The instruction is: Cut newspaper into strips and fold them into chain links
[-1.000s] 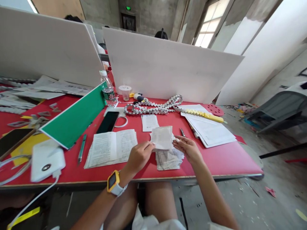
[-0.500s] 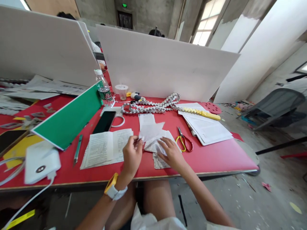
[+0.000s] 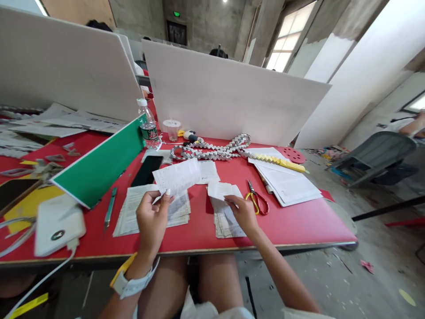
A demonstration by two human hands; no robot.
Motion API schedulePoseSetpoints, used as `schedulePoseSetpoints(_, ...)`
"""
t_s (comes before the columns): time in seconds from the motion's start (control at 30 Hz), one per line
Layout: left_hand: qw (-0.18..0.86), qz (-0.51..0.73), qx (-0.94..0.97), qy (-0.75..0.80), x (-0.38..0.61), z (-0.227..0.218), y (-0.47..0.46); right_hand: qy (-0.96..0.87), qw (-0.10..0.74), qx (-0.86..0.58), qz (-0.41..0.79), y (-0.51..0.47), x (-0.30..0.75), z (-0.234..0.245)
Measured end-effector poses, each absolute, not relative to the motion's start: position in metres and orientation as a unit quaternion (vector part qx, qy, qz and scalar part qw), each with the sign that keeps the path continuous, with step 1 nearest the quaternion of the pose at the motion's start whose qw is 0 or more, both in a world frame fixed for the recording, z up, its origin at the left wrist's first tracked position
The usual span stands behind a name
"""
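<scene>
My left hand (image 3: 152, 218) pinches a printed paper slip (image 3: 176, 176) and holds it up above the red table (image 3: 299, 221), over an open stack of printed sheets (image 3: 133, 212). My right hand (image 3: 243, 212) rests on a small pile of cut paper pieces (image 3: 226, 215) near the table's front edge, fingers curled on the top piece. Yellow-handled scissors (image 3: 255, 198) lie just right of that hand. A yellow watch sits on my left wrist.
A folded paper chain (image 3: 212, 149) and a yellow folded strip (image 3: 280, 161) lie at the back. White sheets (image 3: 288, 184) are at right, a black phone (image 3: 148, 170), green board (image 3: 99, 164), bottle (image 3: 148, 125) and cup (image 3: 172, 128) at left. White partitions (image 3: 232, 95) stand behind.
My left hand has lifted one slip off the pile and carried it left and up. My right hand moved down onto the pile. The scissors became visible.
</scene>
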State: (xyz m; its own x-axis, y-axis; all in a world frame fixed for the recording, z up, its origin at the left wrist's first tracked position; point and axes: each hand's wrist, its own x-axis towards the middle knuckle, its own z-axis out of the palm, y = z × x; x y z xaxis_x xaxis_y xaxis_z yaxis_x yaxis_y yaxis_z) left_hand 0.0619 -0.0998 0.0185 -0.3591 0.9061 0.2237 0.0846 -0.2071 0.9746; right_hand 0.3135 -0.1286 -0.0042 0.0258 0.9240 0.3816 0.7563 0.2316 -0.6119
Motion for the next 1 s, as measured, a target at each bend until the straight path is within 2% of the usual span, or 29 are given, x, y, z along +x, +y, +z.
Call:
schedulePoseSetpoints(0.1, 0.252, 0.6, 0.533, 0.541, 0.06, 0.027, -0.104, -0.599, 0.491, -0.621, 0.124, -0.126, 0.33, 0.014)
schedulePoseSetpoints(0.2, 0.205, 0.547, 0.653, 0.482, 0.077, 0.032, -0.11, -0.483, 0.576, -0.655, 0.072, -0.128, 0.351, 0.034)
schedulePoseSetpoints(0.37, 0.217, 0.402, 0.802, 0.385, 0.142, 0.019, -0.119, -0.431, 0.623, -0.652, -0.018, -0.141, 0.378, 0.053)
schedulePoseSetpoints(0.53, 0.238, 0.23, 0.872, 0.361, 0.178, -0.001, -0.126, -0.511, 0.598, -0.609, -0.104, -0.152, 0.384, 0.057)
schedulePoseSetpoints(0.63, 0.321, 0.293, 0.822, 0.367, 0.182, 0.003, -0.122, -0.549, 0.578, -0.592, -0.119, -0.159, 0.38, 0.053)
schedulePoseSetpoints(0.73, 0.522, 0.385, 0.671, 0.36, 0.19, 0.02, -0.118, -0.622, 0.516, -0.569, -0.155, -0.166, 0.371, 0.041)
schedulePoseSetpoints(0.83, 0.678, 0.394, 0.531, 0.321, 0.201, 0.036, -0.118, -0.711, 0.423, -0.52, -0.213, -0.173, 0.361, 0.028)
schedulePoseSetpoints(0.9, 0.706, 0.403, 0.49, 0.315, 0.204, 0.04, -0.119, -0.739, 0.387, -0.497, -0.241, -0.177, 0.358, 0.024)
schedulePoseSetpoints(1.0, 0.696, 0.423, 0.48, 0.325, 0.203, 0.039, -0.119, -0.746, 0.384, -0.486, -0.243, -0.183, 0.364, 0.027)
